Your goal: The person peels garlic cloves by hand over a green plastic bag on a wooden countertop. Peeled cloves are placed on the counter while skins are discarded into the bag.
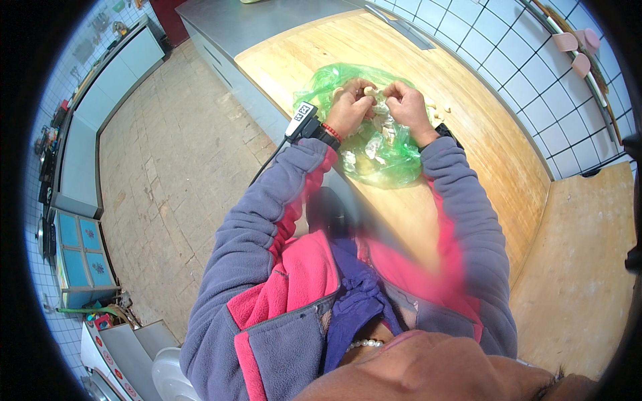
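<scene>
A green plastic bag [401, 170] lies spread on the wooden board, with whitish papery garlic skins [375, 146] on it. Above the bag, my left hand [351, 108] pinches a pale garlic clove [370, 91] between its fingers. Close beside it on the right, my right hand [407, 108] has its thumb and fingertips together near the clove; whether they grip a bit of skin cannot be told. Several loose peeled cloves [447, 109] rest on the board just right of my right hand.
A cleaver [401, 27] lies at the board's far edge by the tiled wall. The large wooden board [491, 135] covers the counter [220, 25]. Pink-ended utensils [566, 42] hang on the wall at right. A cabled device is strapped at my left wrist.
</scene>
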Tool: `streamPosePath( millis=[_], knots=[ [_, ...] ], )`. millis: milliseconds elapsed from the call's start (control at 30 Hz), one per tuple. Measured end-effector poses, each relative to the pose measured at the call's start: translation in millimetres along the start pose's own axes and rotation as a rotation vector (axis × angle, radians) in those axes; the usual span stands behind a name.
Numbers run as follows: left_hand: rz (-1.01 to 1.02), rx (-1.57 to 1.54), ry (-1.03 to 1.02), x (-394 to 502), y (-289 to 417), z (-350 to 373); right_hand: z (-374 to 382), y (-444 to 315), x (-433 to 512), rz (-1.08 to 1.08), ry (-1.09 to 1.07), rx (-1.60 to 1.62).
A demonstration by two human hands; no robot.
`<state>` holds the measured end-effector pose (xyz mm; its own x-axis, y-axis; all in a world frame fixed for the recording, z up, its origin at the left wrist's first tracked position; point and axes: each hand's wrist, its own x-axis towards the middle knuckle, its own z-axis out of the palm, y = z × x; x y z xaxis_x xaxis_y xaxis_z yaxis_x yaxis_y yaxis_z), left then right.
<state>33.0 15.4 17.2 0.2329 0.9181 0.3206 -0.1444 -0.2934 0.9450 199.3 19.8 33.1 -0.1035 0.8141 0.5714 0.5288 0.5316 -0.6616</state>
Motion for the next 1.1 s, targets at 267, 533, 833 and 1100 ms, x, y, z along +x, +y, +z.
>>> streamPosePath(
  millis=[267, 533, 833, 1100],
  knots=[
    [0.133, 0.213, -0.018, 4.2, -14.0, -1.2, -0.8, -24.3, -4.6, -0.020, -0.001, 0.143],
    [0.211, 0.405, -0.007, 0.0, -7.8, 2.4, 1.7, -20.9, -3.7, 0.020, -0.033, 0.185],
    [0.263, 0.464, -0.034, -1.8, -8.3, 4.0, 1.6, -21.8, -5.7, -0.057, 0.007, -0.016],
    [0.000, -0.051, 0.069, -0.9, 0.9, -0.9, -6.0, -0.4, 0.5, 0.052, 0.014, -0.153]
  ],
)
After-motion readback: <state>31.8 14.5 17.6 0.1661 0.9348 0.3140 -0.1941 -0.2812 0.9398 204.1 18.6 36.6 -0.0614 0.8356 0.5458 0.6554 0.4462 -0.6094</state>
